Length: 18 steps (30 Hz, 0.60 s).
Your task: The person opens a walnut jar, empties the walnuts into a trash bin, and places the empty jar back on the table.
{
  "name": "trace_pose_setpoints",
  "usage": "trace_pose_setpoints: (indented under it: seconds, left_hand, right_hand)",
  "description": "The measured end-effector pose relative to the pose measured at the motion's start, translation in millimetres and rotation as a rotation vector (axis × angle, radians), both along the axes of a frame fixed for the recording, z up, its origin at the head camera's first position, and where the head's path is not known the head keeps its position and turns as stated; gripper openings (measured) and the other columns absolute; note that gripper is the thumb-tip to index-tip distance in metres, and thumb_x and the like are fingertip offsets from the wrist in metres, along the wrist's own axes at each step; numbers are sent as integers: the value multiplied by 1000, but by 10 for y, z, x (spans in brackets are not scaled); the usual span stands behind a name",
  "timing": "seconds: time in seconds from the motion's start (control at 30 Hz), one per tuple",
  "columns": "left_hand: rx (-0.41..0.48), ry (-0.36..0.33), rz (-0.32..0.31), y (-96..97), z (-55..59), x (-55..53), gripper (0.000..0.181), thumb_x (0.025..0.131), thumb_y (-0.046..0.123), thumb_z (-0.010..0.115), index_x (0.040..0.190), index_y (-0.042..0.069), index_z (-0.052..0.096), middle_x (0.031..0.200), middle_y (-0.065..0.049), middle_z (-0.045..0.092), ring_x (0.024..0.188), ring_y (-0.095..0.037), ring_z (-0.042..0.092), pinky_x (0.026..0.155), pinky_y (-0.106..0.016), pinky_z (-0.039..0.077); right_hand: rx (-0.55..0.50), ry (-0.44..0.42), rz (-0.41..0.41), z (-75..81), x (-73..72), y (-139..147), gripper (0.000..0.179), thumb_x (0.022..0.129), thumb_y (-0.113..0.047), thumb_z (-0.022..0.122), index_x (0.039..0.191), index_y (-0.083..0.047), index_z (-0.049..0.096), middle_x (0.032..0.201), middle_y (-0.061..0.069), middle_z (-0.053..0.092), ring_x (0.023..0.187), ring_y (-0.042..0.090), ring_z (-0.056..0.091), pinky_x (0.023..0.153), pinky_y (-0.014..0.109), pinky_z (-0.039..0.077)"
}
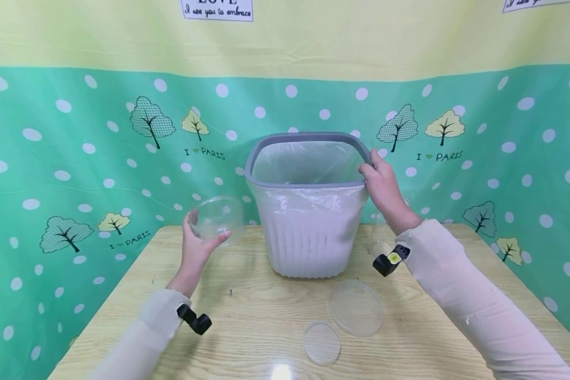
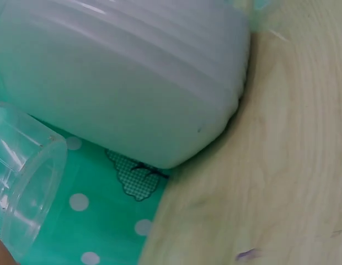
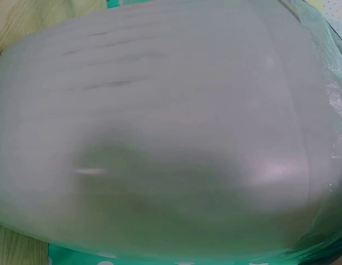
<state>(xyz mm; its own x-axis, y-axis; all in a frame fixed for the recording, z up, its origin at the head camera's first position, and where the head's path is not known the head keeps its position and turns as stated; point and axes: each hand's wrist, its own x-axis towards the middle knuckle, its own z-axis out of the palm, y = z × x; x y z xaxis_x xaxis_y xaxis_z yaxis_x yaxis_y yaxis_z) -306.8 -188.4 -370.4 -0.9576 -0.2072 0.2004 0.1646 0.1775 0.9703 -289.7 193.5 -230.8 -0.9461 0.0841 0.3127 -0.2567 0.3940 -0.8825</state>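
Note:
My left hand grips a clear round plastic container by its side, thumb at the near edge, raised above the table. In the left wrist view the container lies tilted beside the bin, with only slivers of fingers showing. A whitish trash bin with a grey rim stands at the back of the table, lined with a thin clear bag. My right hand holds the bin's right rim, thumb over the edge. The bin's wall fills most of the right wrist view, where that hand is hidden.
Two clear round lids, a large one and a smaller one, lie flat on the wooden table in front of the bin. Another clear plastic item stands behind my right wrist, partly hidden. A green and yellow curtain hangs behind.

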Motion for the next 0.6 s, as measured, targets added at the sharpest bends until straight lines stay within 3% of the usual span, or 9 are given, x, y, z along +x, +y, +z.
trace_pose_setpoints:
  seconds: [0.07, 0.13, 0.23, 0.3, 0.37, 0.57, 0.6]
  left_hand:
    - [5, -20, -9, 4, -68, 35, 111, 71, 24, 84, 150, 22, 7, 156, -3, 11, 143, -27, 11, 115, -44, 17]
    - [7, -52, -17, 3, -142, 64, 111, 72, 26, 83, 150, 23, 5, 157, -2, 9, 143, -26, 8, 116, -45, 15]
    - [28, -100, -33, -3, -256, 98, 109, 74, 28, 81, 151, 26, 3, 158, -1, 6, 143, -27, 6, 115, -48, 15]
    - [34, -129, -36, -12, -328, 113, 109, 75, 28, 80, 151, 26, 2, 158, -2, 5, 143, -29, 5, 114, -50, 15]
    - [45, -151, -35, -22, -392, 124, 109, 75, 28, 80, 151, 25, 2, 158, -4, 5, 143, -31, 6, 114, -51, 15]
    - [64, -174, -39, -31, -524, 142, 110, 75, 28, 80, 152, 23, 0, 157, -9, 4, 142, -34, 9, 113, -53, 17]
    - [65, -177, -40, -30, -540, 144, 111, 75, 28, 80, 152, 23, 0, 157, -9, 4, 142, -34, 9, 113, -53, 17]
  right_hand:
    - [-1, 5, -5, -1, 2, -5, 61, 96, -22, 34, 151, -9, 11, 140, 22, 32, 121, 27, 32, 92, 38, 33]
    - [3, 7, -5, -2, 2, -4, 61, 96, -22, 35, 150, -8, 10, 147, 18, 27, 123, 24, 30, 94, 36, 32]
    - [12, 14, -17, -8, -10, -8, 61, 95, -21, 34, 151, -7, 13, 105, 20, 40, 95, 25, 40, 80, 33, 36]
    - [23, 20, -23, -8, -17, -9, 60, 95, -21, 34, 150, -5, 17, 98, 17, 42, 82, 20, 40, 76, 30, 36]
    - [27, 29, -26, -14, -28, -13, 57, 95, -20, 34, 148, -2, 23, 83, 10, 32, 69, 20, 33, 69, 30, 35]
    - [12, 13, -13, -21, -14, -22, 62, 95, -21, 33, 150, -7, 8, 89, 11, 31, 78, 23, 34, 83, 34, 36]
    - [9, 12, -11, -19, -13, -22, 62, 96, -21, 33, 150, -7, 7, 96, 15, 37, 85, 24, 37, 88, 36, 35]
